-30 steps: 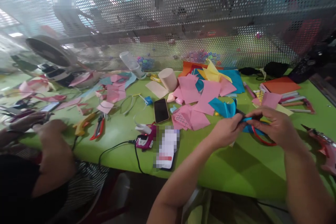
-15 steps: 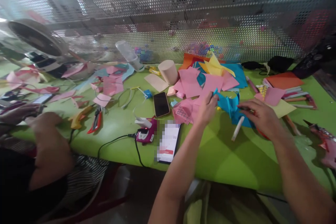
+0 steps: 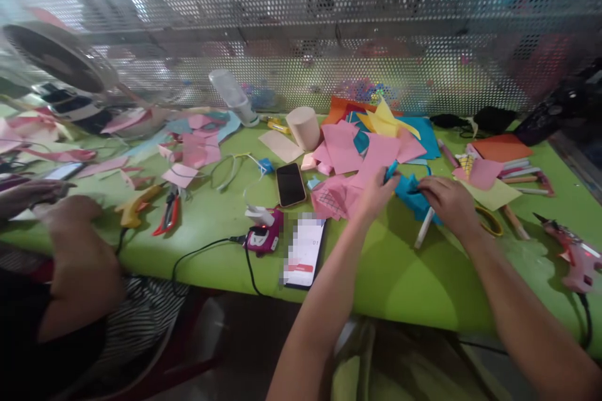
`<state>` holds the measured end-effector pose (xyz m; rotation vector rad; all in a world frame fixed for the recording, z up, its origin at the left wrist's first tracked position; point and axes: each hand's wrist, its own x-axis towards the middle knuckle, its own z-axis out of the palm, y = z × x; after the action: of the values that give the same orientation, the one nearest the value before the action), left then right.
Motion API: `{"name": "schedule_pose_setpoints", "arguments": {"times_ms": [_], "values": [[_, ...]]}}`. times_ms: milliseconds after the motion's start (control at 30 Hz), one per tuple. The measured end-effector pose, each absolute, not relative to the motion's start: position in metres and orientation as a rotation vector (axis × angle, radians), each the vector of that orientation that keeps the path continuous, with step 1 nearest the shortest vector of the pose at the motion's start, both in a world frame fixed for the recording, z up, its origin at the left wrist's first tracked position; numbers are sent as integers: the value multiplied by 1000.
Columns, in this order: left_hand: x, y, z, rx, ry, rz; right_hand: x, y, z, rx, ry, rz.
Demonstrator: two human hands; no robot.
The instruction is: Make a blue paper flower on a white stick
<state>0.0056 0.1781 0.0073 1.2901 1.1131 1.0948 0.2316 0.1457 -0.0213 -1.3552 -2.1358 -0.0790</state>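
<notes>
My left hand is closed on a small rolled or folded end of blue paper. Just right of it, creased blue paper bunches up above the green table; whether both blue parts are one piece I cannot tell. The fingers of my right hand are pinched on that bunched paper's upper right edge. Below the blue paper, a white stick slants towards me. Pink paper sheets lie behind my left hand, and crumpled pink paper with a grid pattern is beside it.
A phone with a lit screen and a dark phone lie left of my arm, near a purple power adapter. Rightwards are a yellow ring and a pink glue gun. Another person's hands work at far left.
My right hand has moved slightly left, closer to my left hand. The blue paper has become more bunched, and the yellow ring now shows by my right wrist.
</notes>
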Motion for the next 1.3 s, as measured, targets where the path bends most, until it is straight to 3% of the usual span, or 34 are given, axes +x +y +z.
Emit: {"name": "schedule_pose_setpoints", "arguments": {"times_ms": [167, 500, 1300], "values": [[10, 175, 9, 1444, 882, 1045, 224, 127, 5, -1397, -1777, 89], [21, 169, 7, 1364, 786, 983, 222, 124, 5, -1196, -1364, 837], [34, 155, 9, 1335, 729, 915, 224, 123, 1, -1223, -1390, 742]]}}
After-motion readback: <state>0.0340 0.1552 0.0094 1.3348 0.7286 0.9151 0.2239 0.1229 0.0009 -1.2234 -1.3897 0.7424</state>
